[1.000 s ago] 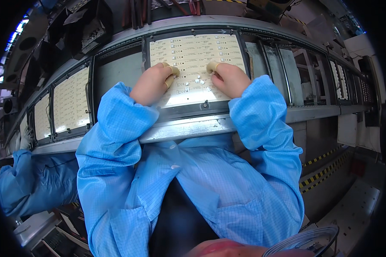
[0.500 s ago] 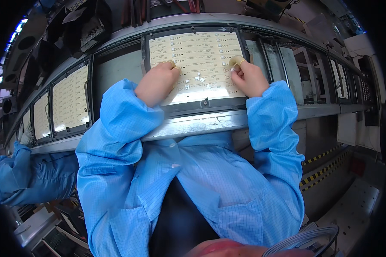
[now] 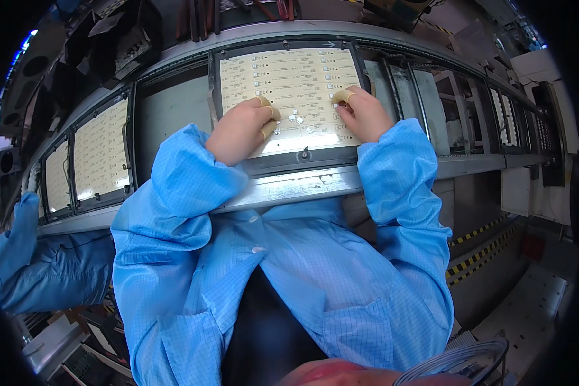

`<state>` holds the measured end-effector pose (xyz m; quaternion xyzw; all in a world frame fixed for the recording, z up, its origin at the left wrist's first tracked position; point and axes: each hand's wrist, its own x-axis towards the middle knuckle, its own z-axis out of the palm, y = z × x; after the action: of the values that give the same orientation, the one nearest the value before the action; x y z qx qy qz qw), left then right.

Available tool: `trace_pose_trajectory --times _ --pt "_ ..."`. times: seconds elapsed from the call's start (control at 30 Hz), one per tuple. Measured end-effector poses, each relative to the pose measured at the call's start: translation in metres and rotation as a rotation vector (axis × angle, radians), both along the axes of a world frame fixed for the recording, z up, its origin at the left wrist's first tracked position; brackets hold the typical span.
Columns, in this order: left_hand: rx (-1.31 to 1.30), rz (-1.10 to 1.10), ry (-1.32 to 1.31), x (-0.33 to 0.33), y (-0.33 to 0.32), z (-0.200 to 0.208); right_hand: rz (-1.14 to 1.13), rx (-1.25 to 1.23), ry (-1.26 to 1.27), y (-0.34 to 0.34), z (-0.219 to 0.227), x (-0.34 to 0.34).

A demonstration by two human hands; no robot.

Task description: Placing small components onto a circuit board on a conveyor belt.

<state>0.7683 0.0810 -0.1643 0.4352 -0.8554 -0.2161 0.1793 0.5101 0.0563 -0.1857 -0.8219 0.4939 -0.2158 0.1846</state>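
A cream-coloured circuit board panel [image 3: 289, 96] with rows of printed patterns lies in a black frame [image 3: 283, 163]. Above its right side my right hand [image 3: 365, 116] pinches a small white connector [image 3: 335, 105] between thumb and a forefinger in a yellowish finger cot. At the panel's left side, my left hand [image 3: 241, 130] has its fingers curled together, with finger cots on the tips. Its fingertips are close to the loose white parts, and whatever they grip is too small to make out. Several loose white connectors [image 3: 294, 117] lie on the panel between my hands.
A metal rail [image 3: 289, 186] runs along the conveyor's near edge. More framed panels [image 3: 101, 149] sit to the left, where a co-worker's blue sleeve [image 3: 23, 225] and gloved hand [image 3: 31, 179] show. Dark bins [image 3: 130, 42] with small parts stand at the far left.
My right hand has shifted left over the panel, holding its small connector. My left hand has moved slightly right, toward the loose parts. The co-worker's arm has reached farther up.
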Motion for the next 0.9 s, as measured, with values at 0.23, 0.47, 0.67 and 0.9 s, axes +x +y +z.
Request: trace_pose_trajectory --times 0.23,0.47,0.67,0.9 --pt "0.215 0.114 -0.004 -0.004 0.003 0.015 0.007 -0.033 0.099 0.001 0.004 0.004" --pt "0.166 0.105 0.112 0.017 0.003 0.008 0.117 -0.094 0.189 0.002 0.021 0.026" --pt "0.173 0.139 0.033 0.015 0.006 0.006 0.254 0.062 0.200 -0.004 0.011 0.052" --pt "-0.054 0.009 0.034 0.018 0.006 -0.003 0.161 0.118 0.146 0.001 0.016 0.048"
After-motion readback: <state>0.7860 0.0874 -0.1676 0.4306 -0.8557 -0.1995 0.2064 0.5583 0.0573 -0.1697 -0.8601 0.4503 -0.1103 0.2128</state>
